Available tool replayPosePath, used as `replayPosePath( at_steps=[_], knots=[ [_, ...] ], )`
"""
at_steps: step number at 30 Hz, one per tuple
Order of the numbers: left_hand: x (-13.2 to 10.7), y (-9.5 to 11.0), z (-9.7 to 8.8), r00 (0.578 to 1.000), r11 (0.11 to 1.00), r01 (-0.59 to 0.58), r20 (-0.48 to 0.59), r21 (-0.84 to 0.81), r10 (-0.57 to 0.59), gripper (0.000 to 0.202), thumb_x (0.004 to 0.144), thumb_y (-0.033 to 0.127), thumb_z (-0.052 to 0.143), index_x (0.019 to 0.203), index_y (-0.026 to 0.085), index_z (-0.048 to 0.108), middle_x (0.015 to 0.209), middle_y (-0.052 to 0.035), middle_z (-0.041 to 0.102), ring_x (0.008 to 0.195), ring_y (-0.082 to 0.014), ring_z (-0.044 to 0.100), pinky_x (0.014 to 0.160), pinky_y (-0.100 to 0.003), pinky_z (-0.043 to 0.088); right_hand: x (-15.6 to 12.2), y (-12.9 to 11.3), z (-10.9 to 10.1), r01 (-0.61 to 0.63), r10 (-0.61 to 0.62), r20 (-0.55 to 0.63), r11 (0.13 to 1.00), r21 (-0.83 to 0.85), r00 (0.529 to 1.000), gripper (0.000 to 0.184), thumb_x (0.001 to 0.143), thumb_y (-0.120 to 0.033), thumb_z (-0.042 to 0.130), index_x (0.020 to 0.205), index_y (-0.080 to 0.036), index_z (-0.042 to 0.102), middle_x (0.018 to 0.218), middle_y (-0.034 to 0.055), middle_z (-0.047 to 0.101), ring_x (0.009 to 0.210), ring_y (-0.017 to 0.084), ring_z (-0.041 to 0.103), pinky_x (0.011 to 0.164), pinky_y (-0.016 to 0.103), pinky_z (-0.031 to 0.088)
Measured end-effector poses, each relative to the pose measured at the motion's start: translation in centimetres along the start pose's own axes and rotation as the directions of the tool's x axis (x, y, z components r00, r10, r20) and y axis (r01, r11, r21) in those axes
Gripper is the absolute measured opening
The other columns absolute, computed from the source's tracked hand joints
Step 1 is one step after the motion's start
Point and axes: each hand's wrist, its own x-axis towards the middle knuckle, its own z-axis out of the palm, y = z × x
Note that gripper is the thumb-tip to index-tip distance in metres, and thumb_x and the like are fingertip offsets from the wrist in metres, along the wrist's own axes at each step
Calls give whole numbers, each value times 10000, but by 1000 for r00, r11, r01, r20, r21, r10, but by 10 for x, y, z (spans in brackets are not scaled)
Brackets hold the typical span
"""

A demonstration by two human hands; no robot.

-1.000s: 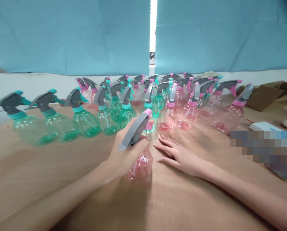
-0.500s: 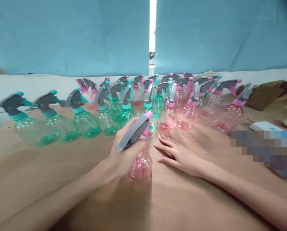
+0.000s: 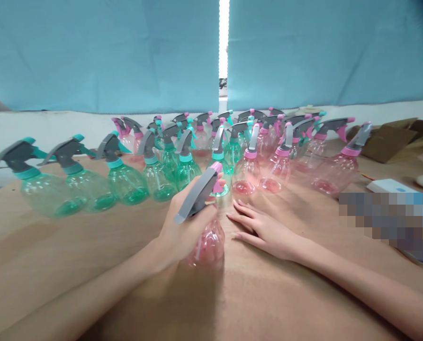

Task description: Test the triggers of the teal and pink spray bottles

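My left hand (image 3: 188,222) is wrapped round the neck of a clear pink spray bottle (image 3: 209,244) with a grey and pink trigger head. The bottle is roughly upright at the middle of the view; whether its base touches the table I cannot tell. My right hand (image 3: 257,225) lies flat on the wooden table (image 3: 268,298), fingers spread, to the right of that bottle and holding nothing. Just beyond the hands stand a green spray bottle (image 3: 188,170) and a pink spray bottle (image 3: 246,177), part of a front row.
Several more green spray bottles (image 3: 128,184) and pink ones (image 3: 334,173) stand in rows across the back. A brown cardboard box (image 3: 385,142), a white box (image 3: 391,185) and a blurred-out patch are at the right. Blue curtains (image 3: 108,52) hang behind.
The spray bottle's head in my left hand has tilted or turned very slightly. My right hand stays in the same place.
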Motion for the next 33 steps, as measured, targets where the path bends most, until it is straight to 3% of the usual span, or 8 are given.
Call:
replayPosePath(
  at_steps=[6,18,24,33],
  knots=[
    [-1,-2,0,1000,999,-4,5,36,4,237,744,88,490,924,228,557,700,40,514,606,-129,480,574,-256,395,1,-1,-1,0,0,12,1000,-11,1000,555,958,-535,419,1419,-229,455,1511,127,376,1407,328,293,1088,520,353],
    [-2,-6,-2,999,999,29,30,22,-29,279,746,106,502,989,218,581,654,35,542,670,-167,573,655,-295,477,0,0,1,-1,1,-2,1000,-1,1000,547,953,-531,435,1419,-246,458,1514,117,374,1412,328,281,1093,526,345],
    [-3,-11,-1,1000,1000,14,10,1,-14,280,772,110,515,1012,224,599,667,39,568,584,-139,535,711,-323,499,0,-2,-1,-5,5,16,1000,-18,1000,568,961,-539,407,1417,-206,460,1514,143,365,1414,324,275,1096,515,344],
    [-1,-5,-2,999,999,32,25,-13,-32,239,775,113,523,972,230,593,660,36,547,636,-154,557,715,-322,494,1,-2,-1,0,1,25,1000,-28,1000,569,959,-543,407,1415,-207,460,1507,141,379,1414,317,280,1096,507,347]
  ],
)
